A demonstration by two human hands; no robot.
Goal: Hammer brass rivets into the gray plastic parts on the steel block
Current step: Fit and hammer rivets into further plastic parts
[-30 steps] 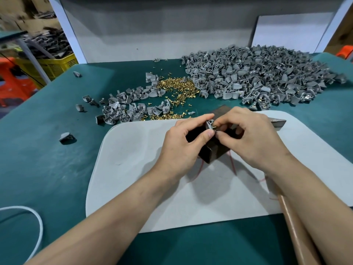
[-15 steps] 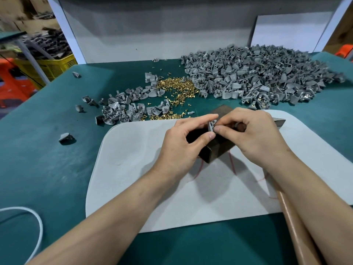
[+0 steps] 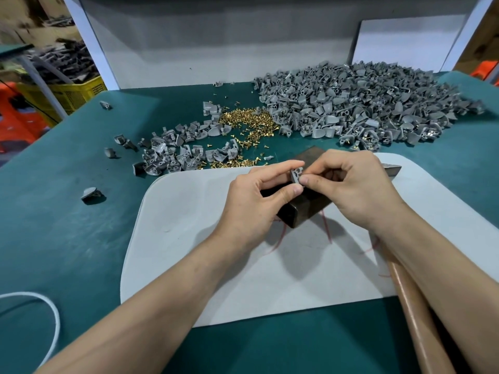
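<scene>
A dark steel block (image 3: 307, 211) sits on a white mat (image 3: 189, 238). Over it my left hand (image 3: 259, 203) pinches a small gray plastic part (image 3: 296, 176) between thumb and forefinger. My right hand (image 3: 351, 184) touches that same part from the right with pinched fingertips; whatever it holds there is too small to see. A hammer lies under my right arm, its dark head (image 3: 391, 168) past the hand and its brown handle (image 3: 421, 319) running toward me. A heap of brass rivets (image 3: 248, 125) lies behind the mat.
A large pile of gray parts (image 3: 364, 103) fills the back right of the green table (image 3: 67, 211). A smaller cluster of gray parts (image 3: 178, 152) lies at the left of the rivets, with single parts scattered further left. A white cord (image 3: 51, 319) loops at the lower left.
My right fingertips have closed in on the gray part from the right. Both hands stay over the block with only small shifts.
</scene>
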